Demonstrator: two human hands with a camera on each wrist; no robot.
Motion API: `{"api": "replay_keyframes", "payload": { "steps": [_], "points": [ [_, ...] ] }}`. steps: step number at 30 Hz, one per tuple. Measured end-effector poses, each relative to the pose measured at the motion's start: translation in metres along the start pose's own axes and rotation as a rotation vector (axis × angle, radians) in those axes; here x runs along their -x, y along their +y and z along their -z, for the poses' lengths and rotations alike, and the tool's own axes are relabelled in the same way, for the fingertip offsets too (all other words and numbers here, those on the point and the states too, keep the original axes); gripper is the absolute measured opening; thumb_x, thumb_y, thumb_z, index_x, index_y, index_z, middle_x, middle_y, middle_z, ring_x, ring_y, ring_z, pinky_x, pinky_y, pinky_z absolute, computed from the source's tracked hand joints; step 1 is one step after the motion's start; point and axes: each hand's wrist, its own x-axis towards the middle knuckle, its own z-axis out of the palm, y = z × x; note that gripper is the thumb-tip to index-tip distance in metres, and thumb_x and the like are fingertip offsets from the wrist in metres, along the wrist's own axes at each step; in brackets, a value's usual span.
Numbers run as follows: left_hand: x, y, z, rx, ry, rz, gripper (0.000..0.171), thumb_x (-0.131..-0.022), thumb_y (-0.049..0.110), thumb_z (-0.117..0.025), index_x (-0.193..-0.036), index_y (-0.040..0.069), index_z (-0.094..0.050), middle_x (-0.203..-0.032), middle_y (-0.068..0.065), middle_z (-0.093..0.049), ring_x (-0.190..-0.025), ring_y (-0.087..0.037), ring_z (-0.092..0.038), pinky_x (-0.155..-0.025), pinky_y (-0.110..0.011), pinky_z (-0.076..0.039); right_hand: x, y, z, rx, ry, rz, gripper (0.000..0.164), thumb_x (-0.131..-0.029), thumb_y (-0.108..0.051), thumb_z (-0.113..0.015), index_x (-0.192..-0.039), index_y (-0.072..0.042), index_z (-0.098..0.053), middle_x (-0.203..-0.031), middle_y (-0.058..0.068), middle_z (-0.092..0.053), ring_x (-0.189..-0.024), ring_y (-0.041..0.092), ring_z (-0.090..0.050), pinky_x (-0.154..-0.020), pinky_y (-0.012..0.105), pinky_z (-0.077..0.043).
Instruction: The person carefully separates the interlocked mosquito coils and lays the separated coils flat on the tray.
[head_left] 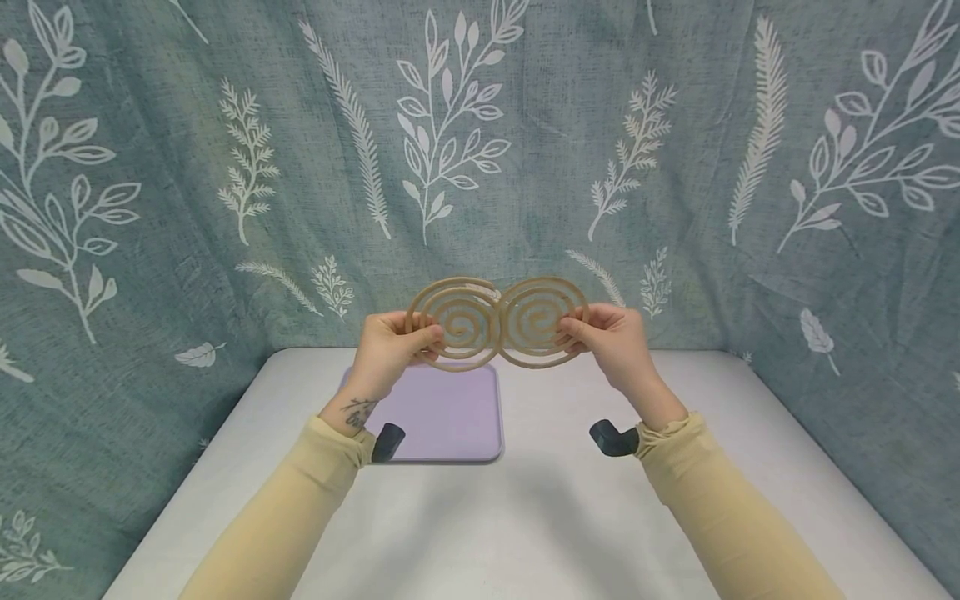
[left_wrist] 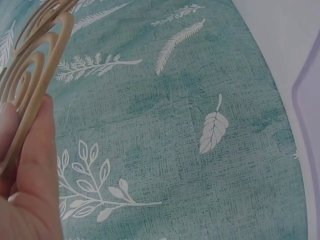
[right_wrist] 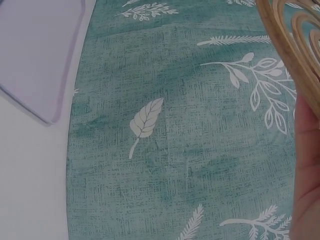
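Observation:
A flat, tan, wooden-looking double spiral is held up in front of me, its two coils side by side and meeting in the middle. My left hand pinches the outer rings of the left coil between thumb and fingers. On the other side, my right hand grips the right coil's outer edge in the same way. The left wrist view shows the spiral tilted and seen nearly edge-on, with the left thumb on its near face. Only part of the spiral appears in the right wrist view.
A lavender tray lies on the white table, below and behind my left hand. A teal curtain with white leaf prints hangs behind and at both sides. Black wrist-worn pieces project inward from the yellow sleeves.

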Motion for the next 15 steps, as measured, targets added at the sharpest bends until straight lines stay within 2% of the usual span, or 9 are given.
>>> {"api": "replay_keyframes", "payload": {
  "steps": [8, 15],
  "points": [
    [-0.002, 0.0, 0.003, 0.001, 0.017, 0.0, 0.025, -0.083, 0.007, -0.068, -0.095, -0.014, -0.062, -0.066, 0.001, -0.067, -0.062, -0.011, -0.066, -0.06, -0.026, -0.057, -0.001, -0.002, 0.006, -0.017, 0.007, 0.01, 0.012, -0.083, -0.002, -0.066, -0.075, -0.01, -0.069, -0.067, -0.003, -0.07, -0.062, 0.01, -0.067, -0.056, 0.023, -0.056],
    [-0.001, 0.002, 0.013, -0.039, 0.03, 0.008, 0.029, -0.084, 0.01, -0.068, -0.101, -0.013, -0.061, -0.068, 0.004, -0.067, -0.063, -0.01, -0.066, -0.062, -0.026, -0.057, -0.001, -0.004, 0.017, -0.032, 0.026, 0.019, 0.013, -0.082, 0.0, -0.066, -0.073, -0.008, -0.068, -0.071, -0.003, -0.07, -0.063, 0.011, -0.068, -0.057, 0.025, -0.056]
  ]
}}
